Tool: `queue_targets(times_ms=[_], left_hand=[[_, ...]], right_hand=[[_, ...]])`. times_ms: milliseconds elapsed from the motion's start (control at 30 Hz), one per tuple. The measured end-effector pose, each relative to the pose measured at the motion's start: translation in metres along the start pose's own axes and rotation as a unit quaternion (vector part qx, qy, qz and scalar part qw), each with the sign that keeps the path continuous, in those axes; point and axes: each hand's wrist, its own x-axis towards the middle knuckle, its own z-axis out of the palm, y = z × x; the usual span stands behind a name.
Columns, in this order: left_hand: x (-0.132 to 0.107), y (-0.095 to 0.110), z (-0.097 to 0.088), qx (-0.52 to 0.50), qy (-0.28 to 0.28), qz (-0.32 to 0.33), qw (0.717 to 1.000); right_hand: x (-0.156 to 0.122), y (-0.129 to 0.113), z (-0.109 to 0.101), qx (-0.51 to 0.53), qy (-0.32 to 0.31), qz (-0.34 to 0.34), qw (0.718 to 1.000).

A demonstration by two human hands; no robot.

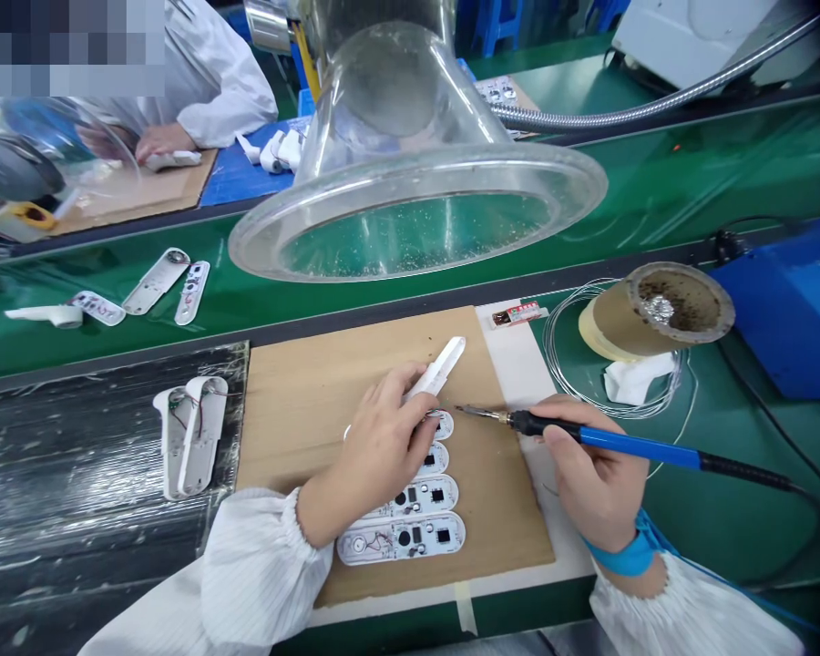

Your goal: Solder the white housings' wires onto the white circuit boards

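My left hand (383,437) is closed around a white plastic housing (439,366), whose narrow end points up and to the right. Under and below that hand lies a column of several white circuit boards (420,536) with black chips; the upper ones are partly hidden by my fingers. A soldering iron (629,446) with a blue handle is gripped in my right hand (598,474). Its metal tip points left, a little to the right of the topmost board and just below the housing. Whether the tip touches anything, I cannot tell.
A clear fume hood (416,164) hangs above the cardboard (293,392). On the right stand a coil of solder wire (553,364), a brown tip-cleaning pot (608,319) and a blue box (785,310). White housings (195,437) lie left; a co-worker's hand (168,141) shows beyond.
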Motion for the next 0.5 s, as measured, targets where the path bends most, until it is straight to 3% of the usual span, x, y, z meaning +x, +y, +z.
queue_targets(times_ms=[233, 500], left_hand=[[-0.0042, 0.0041, -0.0037, -0.105, 0.052, -0.029, 0.993], [-0.0040, 0.0036, -0.0021, -0.117, 0.023, -0.054, 0.991]], right_hand=[[0.0009, 0.0004, -0.0001, 0.004, 0.027, -0.004, 1.000], [-0.0002, 0.0027, -0.0032, 0.017, 0.024, -0.013, 0.999]])
